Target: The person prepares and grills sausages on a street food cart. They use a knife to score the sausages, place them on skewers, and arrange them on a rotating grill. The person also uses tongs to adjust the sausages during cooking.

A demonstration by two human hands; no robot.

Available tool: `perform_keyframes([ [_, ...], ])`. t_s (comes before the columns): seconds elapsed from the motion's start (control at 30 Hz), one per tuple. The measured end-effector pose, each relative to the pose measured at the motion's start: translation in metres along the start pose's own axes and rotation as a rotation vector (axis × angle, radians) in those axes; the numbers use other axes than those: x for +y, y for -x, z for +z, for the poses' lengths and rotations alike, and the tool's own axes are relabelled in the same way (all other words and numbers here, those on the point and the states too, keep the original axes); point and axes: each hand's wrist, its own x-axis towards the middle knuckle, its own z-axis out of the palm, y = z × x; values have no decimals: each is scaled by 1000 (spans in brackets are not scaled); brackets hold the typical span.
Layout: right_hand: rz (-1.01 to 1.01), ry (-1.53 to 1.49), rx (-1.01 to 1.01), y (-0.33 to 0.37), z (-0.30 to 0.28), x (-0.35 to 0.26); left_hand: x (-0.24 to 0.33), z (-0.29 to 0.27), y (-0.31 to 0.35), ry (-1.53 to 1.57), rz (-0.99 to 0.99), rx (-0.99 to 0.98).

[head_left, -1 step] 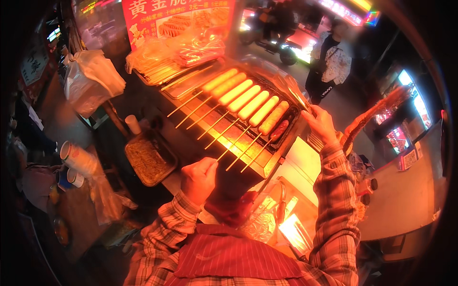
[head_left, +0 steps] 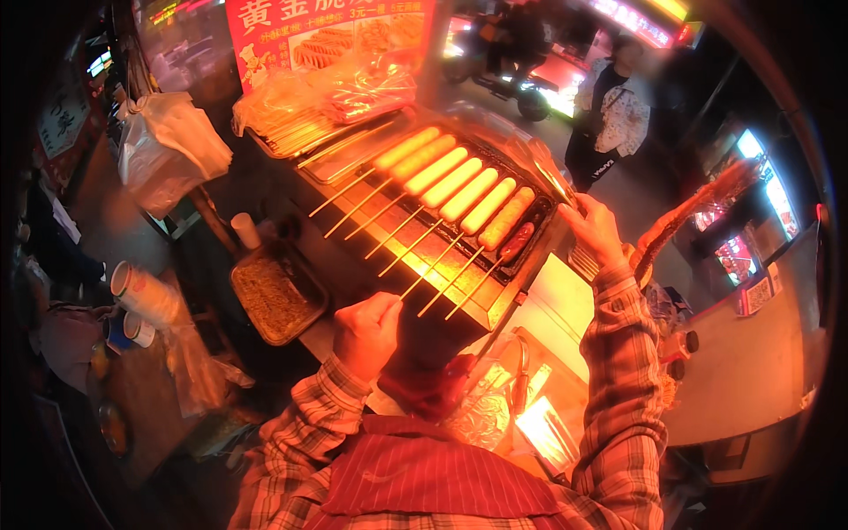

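Observation:
My left hand is closed at the near edge of the grill, its thumb and finger pinching the end of a wooden skewer. That skewer leads up to a pale sausage. My right hand is closed around the handle of metal tongs, which point up and away over the grill's far right side. Several pale and golden sausages lie in a slanting row on the grill, sticks toward me. A smaller dark red sausage sits at the right end.
Beyond the grill, a tray of skewers lies under clear plastic. White plastic bags hang at left, above a rectangular pan of brown seasoning and paper cups. A person stands beyond the grill; a round-edged table is at right.

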Motion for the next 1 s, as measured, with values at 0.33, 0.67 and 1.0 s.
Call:
perform_keyframes([
  [0.33,-25,-33,24,-3,1,7,2,3,1,-3,6,18],
  [0.67,10,154,41,-12,2,13,1,6,-1,3,9,13],
  [1.0,-145,558,140,-10,-12,-8,0,5,-2,7,19,11],
])
